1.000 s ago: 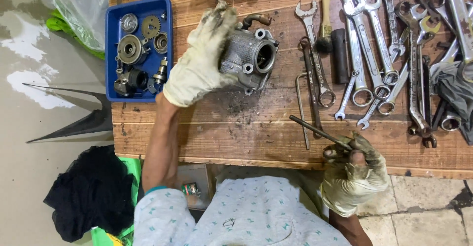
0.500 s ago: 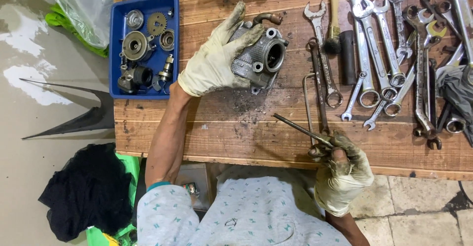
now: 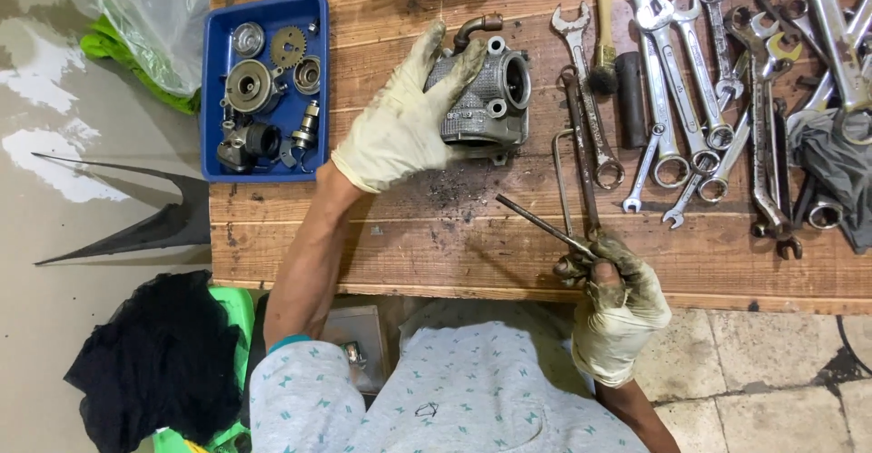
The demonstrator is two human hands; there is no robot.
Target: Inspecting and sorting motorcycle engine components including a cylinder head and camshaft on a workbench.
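While the left hand [image 3: 400, 131] lies over the grey metal engine part [image 3: 486, 99] w/ its gloved fingers [image 3: 451, 63] spread across the top & near side, grasping it, the part sits on the wooden desk [image 3: 381, 235] approx. mid-way along, just right of the blue tray [image 3: 213, 90] but not touching it. The right hand [image 3: 618, 303], also gloved, is at the desk's near edge, fingers clenched round the lower end of a thin metal rod [image 3: 536, 224]; the rod slants up & left toward the part, tip well short of it. Dark grit [image 3: 454, 194] is scattered on the wood below the part, between it & the rod. In the tray: gears, a round housing & other small metal pieces. Right of the part, a bent wire hook [image 3: 557, 176] & a long ring spanner [image 3: 581, 158] lie side by side, then a brush [image 3: 603, 40] w/ a red-tipped handle, then a row of open-end & combo wrenches [image 3: 690, 99] fanned out to the desk's far right, some overlapping. A dark rag [image 3: 831, 167] covers a few at the right edge. A black cloth [image 3: 154, 362] lies on the floor, lower left.
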